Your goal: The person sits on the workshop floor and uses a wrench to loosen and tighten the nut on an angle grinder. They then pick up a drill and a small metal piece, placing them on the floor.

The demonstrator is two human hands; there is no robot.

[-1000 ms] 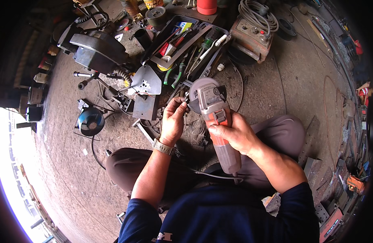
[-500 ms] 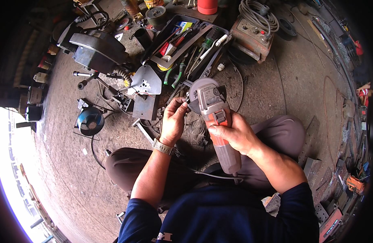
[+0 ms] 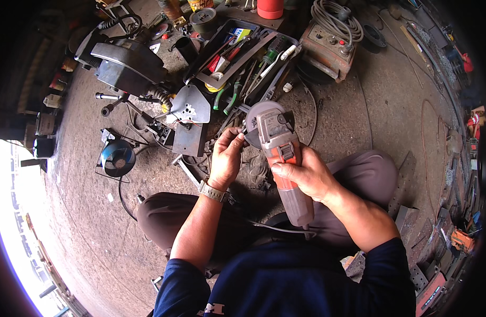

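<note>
In my right hand (image 3: 302, 173) is an orange and grey angle grinder (image 3: 288, 182), gripped around its body with the thumb across the top. Its round disc (image 3: 263, 112) points away from me, and a cord leaves its rear end over my lap. My left hand (image 3: 228, 153), with a watch on the wrist, pinches a small metal piece (image 3: 243, 127) beside the left edge of the disc. Most of that piece is hidden by the fingers, and I cannot tell whether it touches the disc.
An open toolbox (image 3: 243, 58) full of hand tools lies ahead. Left of it stand a cut-off machine (image 3: 129, 66) and a grey metal plate (image 3: 190, 105). A small blue fan (image 3: 118, 157) sits at left. A rusty control box (image 3: 327, 47) with coiled cable is at far right.
Almost nothing differs. Both hands, the grinder and the small metal piece hold nearly the same place.
</note>
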